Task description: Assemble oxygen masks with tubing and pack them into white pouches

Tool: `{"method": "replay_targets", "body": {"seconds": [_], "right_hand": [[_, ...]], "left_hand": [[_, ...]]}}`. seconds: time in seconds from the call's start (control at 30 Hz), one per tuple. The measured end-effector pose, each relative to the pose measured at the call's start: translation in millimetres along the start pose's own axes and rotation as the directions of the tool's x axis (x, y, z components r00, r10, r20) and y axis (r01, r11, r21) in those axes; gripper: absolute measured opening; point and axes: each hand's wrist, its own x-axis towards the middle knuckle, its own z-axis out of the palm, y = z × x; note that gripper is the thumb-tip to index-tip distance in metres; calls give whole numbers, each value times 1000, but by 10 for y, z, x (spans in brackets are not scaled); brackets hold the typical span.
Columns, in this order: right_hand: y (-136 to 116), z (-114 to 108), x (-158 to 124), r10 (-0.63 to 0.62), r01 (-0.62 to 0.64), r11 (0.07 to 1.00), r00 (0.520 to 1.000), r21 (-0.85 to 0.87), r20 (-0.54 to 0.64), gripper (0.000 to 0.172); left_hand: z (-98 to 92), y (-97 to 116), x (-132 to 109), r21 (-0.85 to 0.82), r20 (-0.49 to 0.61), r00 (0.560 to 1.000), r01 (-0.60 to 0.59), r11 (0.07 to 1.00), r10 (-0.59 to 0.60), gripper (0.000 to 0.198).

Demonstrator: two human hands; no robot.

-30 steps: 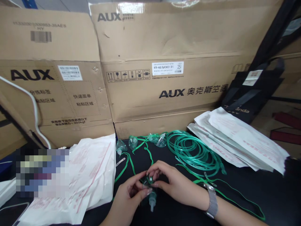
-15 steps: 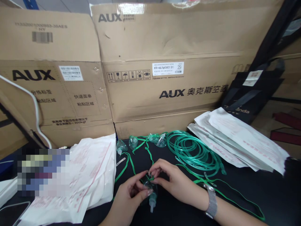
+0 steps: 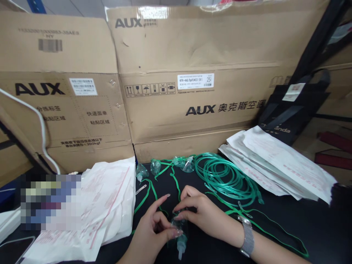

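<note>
Low in the middle, a translucent green mask (image 3: 181, 238) with a pale nozzle pointing down is held between my hands. My left hand (image 3: 158, 229) pinches its left side with thumb and a finger, the index finger raised away. My right hand (image 3: 196, 209), below a wrist with a metal watch, has thumb and fingers closed on the mask's upper edge. Green straps (image 3: 154, 194) run on the black table behind my left hand. Farther back lie more small masks (image 3: 188, 164) with green straps. Coiled green tubing (image 3: 220, 176) lies behind my right hand.
White printed packages lie at the left (image 3: 110, 198) and the right (image 3: 283, 165). Cardboard boxes (image 3: 220, 47) stand behind the black table (image 3: 316, 227). A black bag (image 3: 297, 110) stands at the back right, and a thin green strap (image 3: 286, 242) curves across the right.
My left index finger has lifted off the mask's top edge and points up. The mask has shifted slightly down and right. My right hand stays at its upper edge.
</note>
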Motion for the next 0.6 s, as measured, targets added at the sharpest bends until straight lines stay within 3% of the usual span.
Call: {"method": "replay_targets", "body": {"seconds": [0.2, 0.43, 0.5, 0.6], "right_hand": [[-24, 55, 5, 83, -81, 992, 996, 92, -22, 6], [6, 122, 21, 183, -160, 937, 982, 310, -45, 9], [11, 133, 25, 217, -180, 911, 974, 371, -59, 11], [-8, 127, 22, 285, -214, 859, 955, 465, -87, 16]], "left_hand": [[17, -15, 15, 0, -14, 999, -32, 999, 32, 78], [18, -44, 29, -2, -46, 998, -36, 999, 36, 76], [14, -29, 30, 47, -30, 999, -27, 999, 28, 62], [14, 19, 10, 192, 18, 1000, -4, 981, 1, 23]]}}
